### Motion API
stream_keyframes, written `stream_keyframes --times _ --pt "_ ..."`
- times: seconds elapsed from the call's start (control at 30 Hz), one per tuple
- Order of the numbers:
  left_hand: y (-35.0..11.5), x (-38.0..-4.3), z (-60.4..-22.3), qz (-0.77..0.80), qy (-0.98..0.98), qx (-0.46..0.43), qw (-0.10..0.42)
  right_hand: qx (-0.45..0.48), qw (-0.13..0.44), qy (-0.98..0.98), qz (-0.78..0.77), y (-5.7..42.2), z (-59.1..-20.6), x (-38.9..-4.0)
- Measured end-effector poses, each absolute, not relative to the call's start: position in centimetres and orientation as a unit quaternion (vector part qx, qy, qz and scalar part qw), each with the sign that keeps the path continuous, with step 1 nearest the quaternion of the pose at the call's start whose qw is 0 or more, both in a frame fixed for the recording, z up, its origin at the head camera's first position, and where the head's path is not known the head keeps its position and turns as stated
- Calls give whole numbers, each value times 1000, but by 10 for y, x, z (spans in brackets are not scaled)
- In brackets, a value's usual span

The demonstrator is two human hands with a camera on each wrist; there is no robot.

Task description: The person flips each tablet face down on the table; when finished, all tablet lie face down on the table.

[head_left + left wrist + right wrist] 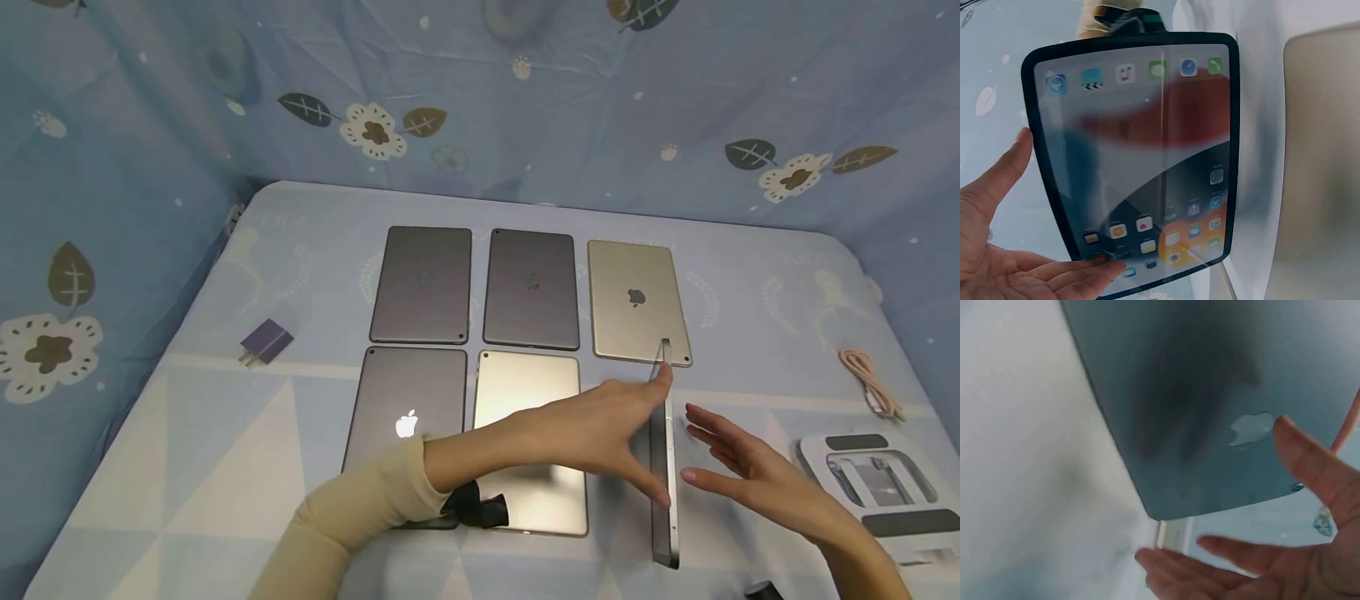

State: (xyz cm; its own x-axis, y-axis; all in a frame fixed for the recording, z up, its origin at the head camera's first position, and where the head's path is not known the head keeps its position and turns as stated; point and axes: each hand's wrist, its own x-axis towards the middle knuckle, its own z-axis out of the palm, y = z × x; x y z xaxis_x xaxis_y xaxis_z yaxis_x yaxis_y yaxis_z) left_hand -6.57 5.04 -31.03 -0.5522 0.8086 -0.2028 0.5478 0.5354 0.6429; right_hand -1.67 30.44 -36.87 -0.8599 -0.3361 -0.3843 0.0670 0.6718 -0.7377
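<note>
A tablet (663,467) with a silver rim stands on its long edge, right of the flat tablets. Its lit screen (1135,162), full of app icons, faces my left hand (600,425). That hand holds the tablet at its upper edge, the thumb and fingers spread apart along it. On the other side is the tablet's grey-blue back with an apple logo (1252,429). My right hand (765,471) faces this back with fingers extended; a gap shows between them in the head view.
Several tablets lie face down, among them a dark one (531,287) and a gold one (637,300). A purple charger plug (267,342) lies at left. To the right are a pinkish cable (870,383) and a white stand-like piece with grey pads (907,523).
</note>
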Motion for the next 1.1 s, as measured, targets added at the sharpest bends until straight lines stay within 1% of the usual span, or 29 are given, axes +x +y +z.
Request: stream_keyframes --times 0.3,0.6,0.83,0.93,1.1 --pt "36 -67 -312 263 849 385 249 -47 269 879 -391 292 -381 -19" --pt "33 -65 -328 239 857 381 251 -37 250 897 -363 290 -391 -20" --pt "42 -64 -337 238 863 374 244 27 268 850 -452 298 -390 -27" --pt "45 -64 -340 224 868 373 239 31 257 846 -466 301 -391 -27" --pt "50 -65 -348 219 869 370 245 27 224 865 -449 305 -396 -24"
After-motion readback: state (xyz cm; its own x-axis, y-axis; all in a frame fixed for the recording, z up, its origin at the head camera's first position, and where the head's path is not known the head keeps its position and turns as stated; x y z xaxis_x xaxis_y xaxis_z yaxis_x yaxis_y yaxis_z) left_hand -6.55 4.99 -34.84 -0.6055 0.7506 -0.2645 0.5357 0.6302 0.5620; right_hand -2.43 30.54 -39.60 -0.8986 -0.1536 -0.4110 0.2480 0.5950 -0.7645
